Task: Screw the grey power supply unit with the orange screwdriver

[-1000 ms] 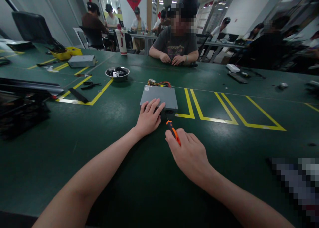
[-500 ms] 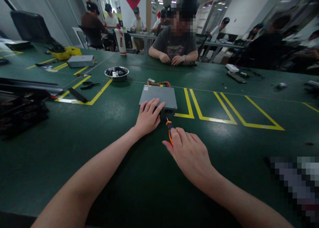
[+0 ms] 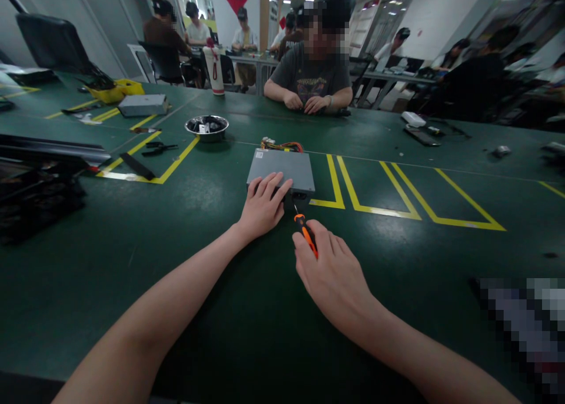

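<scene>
A grey computer power supply (image 3: 286, 166) lies on the green table, with a bundle of coloured cables (image 3: 282, 146) at its far side. My left hand (image 3: 263, 203) rests on its near edge, fingers spread over the top cover and thumb down by the front face. In my right hand (image 3: 333, 263) is an orange and black screwdriver (image 3: 305, 230), the fingers wrapped round its handle. Its shaft points at the front face of the power supply, beside a dark socket (image 3: 301, 197). Whether the tip sits in a screw cannot be made out.
Beyond my left hand stands a metal bowl (image 3: 206, 129) holding dark parts. Black pliers (image 3: 159, 149), a grey metal box (image 3: 145, 105) and a yellow tray (image 3: 117, 90) lie further left. Dark hardware (image 3: 39, 186) fills the left edge. A person (image 3: 311, 77) sits opposite.
My right hand has shifted its grip on the screwdriver, with thumb and fingers now closer round the handle. The handle shows turned. My left hand and the power supply have stayed put.
</scene>
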`<state>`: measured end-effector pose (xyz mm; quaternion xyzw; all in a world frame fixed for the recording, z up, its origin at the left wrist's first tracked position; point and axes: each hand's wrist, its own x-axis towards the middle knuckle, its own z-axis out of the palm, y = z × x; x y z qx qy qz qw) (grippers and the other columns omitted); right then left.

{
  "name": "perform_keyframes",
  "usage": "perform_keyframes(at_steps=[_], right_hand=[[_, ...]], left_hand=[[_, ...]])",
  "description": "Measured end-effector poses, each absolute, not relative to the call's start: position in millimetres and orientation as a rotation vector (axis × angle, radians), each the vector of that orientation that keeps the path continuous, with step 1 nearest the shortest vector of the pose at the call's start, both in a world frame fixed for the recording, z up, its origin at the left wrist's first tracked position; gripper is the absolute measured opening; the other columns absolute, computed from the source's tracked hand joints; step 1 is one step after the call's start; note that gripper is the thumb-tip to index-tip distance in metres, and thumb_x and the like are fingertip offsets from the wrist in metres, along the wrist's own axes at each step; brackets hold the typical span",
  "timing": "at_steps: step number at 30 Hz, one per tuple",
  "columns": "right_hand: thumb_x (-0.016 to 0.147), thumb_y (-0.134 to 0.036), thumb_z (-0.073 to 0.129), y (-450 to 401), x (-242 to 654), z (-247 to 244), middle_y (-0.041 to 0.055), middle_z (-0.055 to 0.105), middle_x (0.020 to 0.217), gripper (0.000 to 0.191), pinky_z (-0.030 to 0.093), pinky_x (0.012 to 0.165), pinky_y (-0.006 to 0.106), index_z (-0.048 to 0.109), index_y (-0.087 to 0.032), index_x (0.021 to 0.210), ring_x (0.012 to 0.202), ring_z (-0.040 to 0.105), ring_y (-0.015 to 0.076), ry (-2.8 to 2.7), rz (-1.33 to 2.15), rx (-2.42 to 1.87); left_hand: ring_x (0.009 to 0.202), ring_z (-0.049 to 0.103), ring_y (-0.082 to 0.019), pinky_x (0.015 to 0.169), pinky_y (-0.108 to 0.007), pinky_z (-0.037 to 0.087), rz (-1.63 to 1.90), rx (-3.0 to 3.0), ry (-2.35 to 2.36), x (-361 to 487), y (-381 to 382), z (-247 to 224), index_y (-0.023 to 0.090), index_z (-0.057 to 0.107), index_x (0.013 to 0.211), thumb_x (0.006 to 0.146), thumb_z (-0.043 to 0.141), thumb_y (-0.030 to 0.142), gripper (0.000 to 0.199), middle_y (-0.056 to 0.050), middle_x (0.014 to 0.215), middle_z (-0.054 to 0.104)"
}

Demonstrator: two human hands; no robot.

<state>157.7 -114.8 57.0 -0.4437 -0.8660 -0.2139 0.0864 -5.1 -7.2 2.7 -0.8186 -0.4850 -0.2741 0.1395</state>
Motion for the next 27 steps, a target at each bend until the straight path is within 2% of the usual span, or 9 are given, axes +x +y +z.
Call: perform_keyframes(at_steps=[3,8,11,14,17,21,23,25,27], right_hand=[[0.080,-0.012,0.048,-116.5,155.7,58.0,0.0191,0.055,0.111,0.033,0.046,0.072,0.034,0.052,-0.011,0.113,0.088,0.058,0.0232,-2.621,-0.650,-1.301],[0.090,-0.029,0.039,-113.2,158.1,63.0,0.0082,0.060,0.084,0.030,0.043,0.060,0.028,0.055,-0.013,0.109,0.067,0.055,0.0153,-2.551,-0.541,-1.311],[0.088,-0.028,0.043,-114.0,158.2,61.3,0.0146,0.059,0.099,0.031,0.045,0.067,0.032,0.055,-0.010,0.109,0.082,0.057,0.0209,-2.532,-0.555,-1.331],[0.083,-0.016,0.048,-114.8,158.1,58.1,0.0190,0.054,0.111,0.032,0.044,0.075,0.034,0.053,-0.007,0.113,0.094,0.054,0.0249,-2.540,-0.606,-1.313],[0.084,-0.015,0.045,-112.7,159.9,59.7,0.0133,0.058,0.100,0.030,0.044,0.069,0.030,0.053,-0.009,0.112,0.082,0.056,0.0190,-2.545,-0.624,-1.266],[0.090,-0.029,0.038,-110.1,161.7,65.5,0.0054,0.056,0.078,0.028,0.039,0.055,0.026,0.056,-0.014,0.105,0.061,0.050,0.0131,-2.520,-0.611,-1.318],[0.089,-0.031,0.041,-110.5,160.6,65.6,0.0085,0.057,0.086,0.029,0.040,0.058,0.027,0.056,-0.013,0.106,0.067,0.052,0.0154,-2.531,-0.591,-1.371],[0.086,-0.024,0.045,-111.4,159.0,63.9,0.0141,0.056,0.101,0.029,0.042,0.065,0.030,0.054,-0.011,0.110,0.080,0.055,0.0193,-2.549,-0.592,-1.390],[0.084,-0.016,0.046,-111.8,158.5,62.0,0.0156,0.054,0.107,0.031,0.043,0.069,0.031,0.052,-0.009,0.113,0.087,0.054,0.0205,-2.559,-0.608,-1.368]], left_hand=[[0.129,0.030,-0.024,0.105,-0.042,0.019,-0.791,-2.365,-1.395,-5.5,-7.4,2.7,0.020,0.036,0.132,0.084,0.043,0.022,0.049,-0.011,0.138,0.037],[0.129,0.030,-0.024,0.105,-0.043,0.019,-0.799,-2.373,-1.386,-6.4,-7.6,2.4,0.020,0.036,0.132,0.084,0.043,0.022,0.049,-0.011,0.138,0.037],[0.129,0.029,-0.024,0.105,-0.043,0.018,-0.828,-2.377,-1.384,-6.5,-7.3,2.2,0.020,0.036,0.132,0.083,0.044,0.020,0.049,-0.011,0.138,0.037],[0.128,0.029,-0.025,0.105,-0.043,0.020,-0.846,-2.386,-1.377,-6.8,-6.7,1.5,0.021,0.036,0.132,0.083,0.044,0.020,0.050,-0.011,0.137,0.036],[0.125,0.031,-0.027,0.103,-0.045,0.023,-0.887,-2.362,-1.373,-7.6,-6.1,-0.7,0.020,0.038,0.131,0.082,0.045,0.020,0.049,-0.013,0.133,0.037],[0.118,0.035,-0.027,0.101,-0.046,0.027,-0.984,-2.317,-1.347,-8.4,-5.8,-5.1,0.019,0.044,0.124,0.081,0.045,0.021,0.042,-0.012,0.122,0.042],[0.114,0.037,-0.025,0.102,-0.046,0.027,-1.019,-2.319,-1.331,-8.4,-5.9,-6.2,0.020,0.048,0.117,0.082,0.045,0.020,0.035,-0.010,0.118,0.045],[0.112,0.039,-0.024,0.102,-0.046,0.027,-1.026,-2.323,-1.329,-8.4,-5.9,-6.2,0.021,0.050,0.111,0.082,0.045,0.020,0.030,-0.009,0.115,0.046],[0.111,0.039,-0.024,0.101,-0.046,0.028,-1.017,-2.320,-1.330,-8.4,-6.0,-5.5,0.021,0.052,0.107,0.082,0.045,0.020,0.027,-0.009,0.115,0.046]])
